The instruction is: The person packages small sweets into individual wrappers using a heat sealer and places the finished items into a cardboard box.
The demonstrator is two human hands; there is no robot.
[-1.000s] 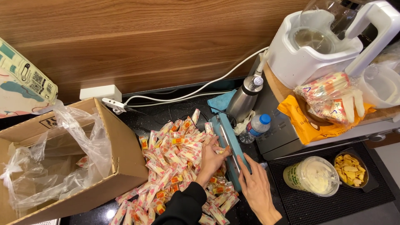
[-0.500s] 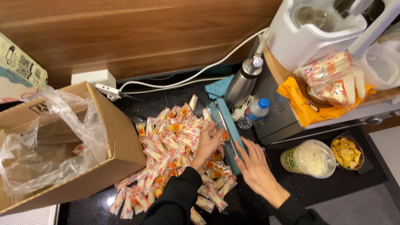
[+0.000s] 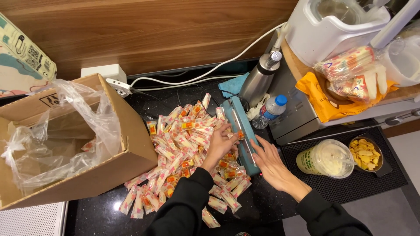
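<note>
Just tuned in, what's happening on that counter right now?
A person works at a teal heat sealer on a black counter. The left hand rests on a heap of small orange-and-white packets and feeds one at the sealer's bar; the right hand lies flat beside the sealer. A plastic-lined cardboard box stands open beside the heap.

A: Sealer?
B: Teal bar sealer point(image 3: 241, 133), flat on counter point(image 3: 100, 209) w/ its arm down, mid-back.
A: Packets?
B: Orange-white sachets point(image 3: 183, 153), loose heap just left of it, touching.
</note>
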